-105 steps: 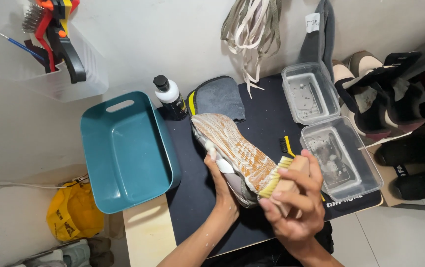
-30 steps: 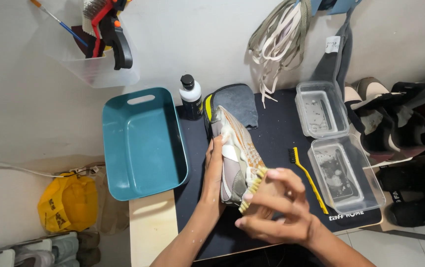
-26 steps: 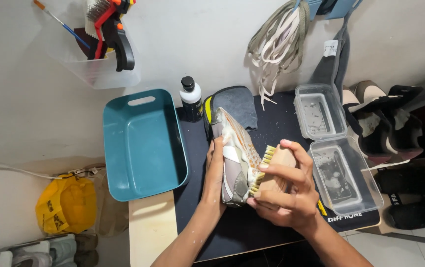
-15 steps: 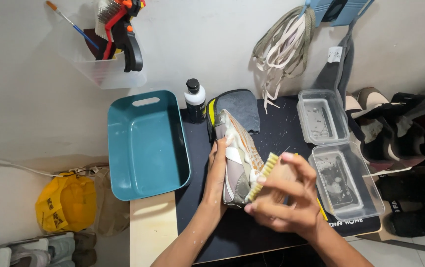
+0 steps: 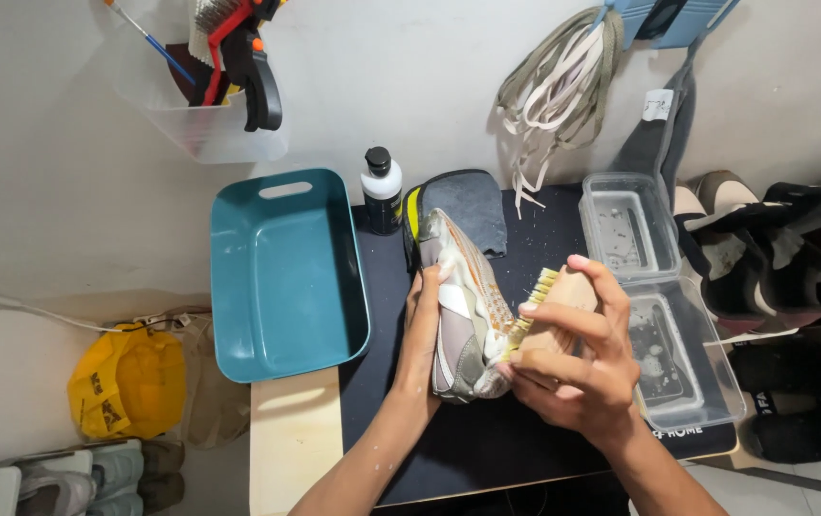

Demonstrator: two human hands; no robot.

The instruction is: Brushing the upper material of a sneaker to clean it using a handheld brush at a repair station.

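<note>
- Your right hand (image 5: 573, 368), low and right of centre in the frame, is closed round a small wooden-backed scrub brush with pale bristles (image 5: 552, 308) — the bristles face left and touch the shoe's side.
- Your left hand (image 5: 422, 330), at centre, is wrapped round the beige, grey and orange sneaker (image 5: 463, 311), gripping it from the left side, so the shoe sits pinched between your two hands.
- The sneaker stands on edge over the dark rectangular work mat (image 5: 487, 440); its long axis runs from the lower centre of the frame up toward the top — slightly tilted left — with the brush near its lower end.
- Left of the mat lies a teal plastic basin (image 5: 286, 277); right of it, two clear plastic tubs (image 5: 659, 306).
- Farther up, a white bottle with a black cap (image 5: 383, 191) stands by the wall, just beside a grey cloth pad (image 5: 468, 201).
</note>
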